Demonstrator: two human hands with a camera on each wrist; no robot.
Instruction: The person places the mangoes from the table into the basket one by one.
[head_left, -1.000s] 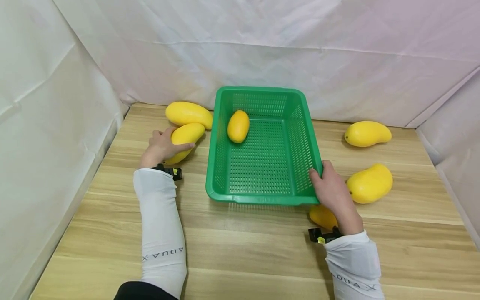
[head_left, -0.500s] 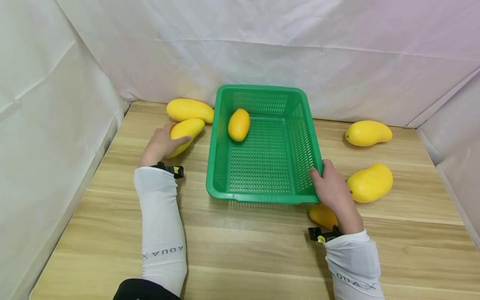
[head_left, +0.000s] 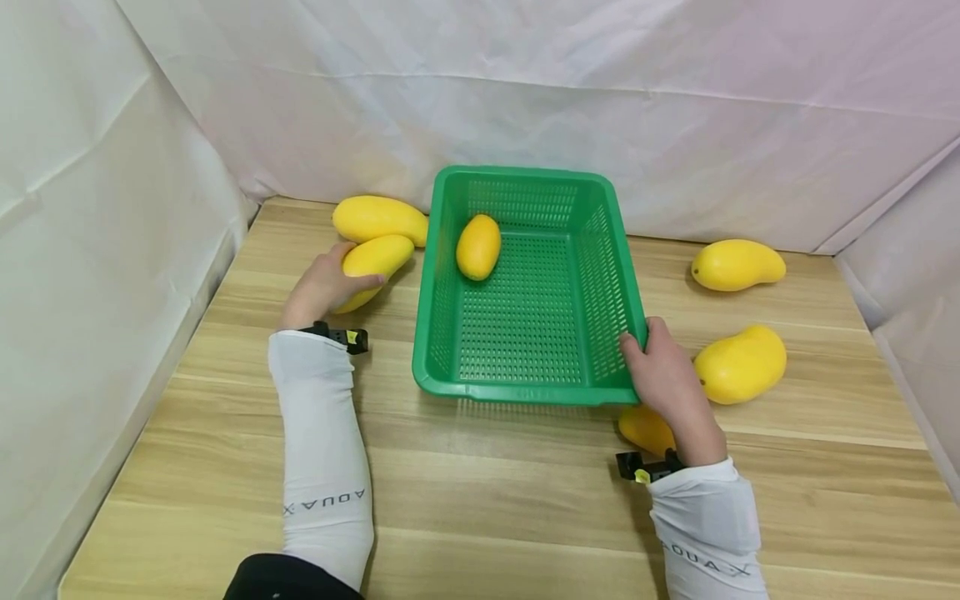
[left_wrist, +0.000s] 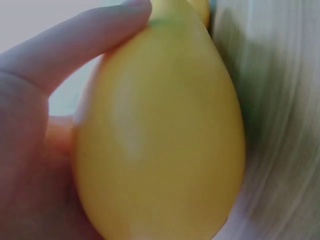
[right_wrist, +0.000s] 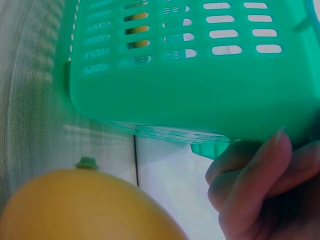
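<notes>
Left hand [head_left: 322, 287], mine: curled round a yellow mango [head_left: 378, 257] left of the green basket [head_left: 525, 394]. Right hand [head_left: 667, 375], mine: clasping the basket's right rim, near end. Step, I judge: grasping. Next move probably calls for lifting the mango over the left rim.

The woodgrain table [head_left: 495, 517] bears a green basket [head_left: 525, 394], with yellow mangoes [head_left: 742, 365] lying to its left and right.

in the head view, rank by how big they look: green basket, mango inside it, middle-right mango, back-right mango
1. Green basket
2. Middle-right mango
3. Back-right mango
4. Mango inside the basket

Being nearer the camera may flatter the second over the third; their true order is unsure.
</notes>
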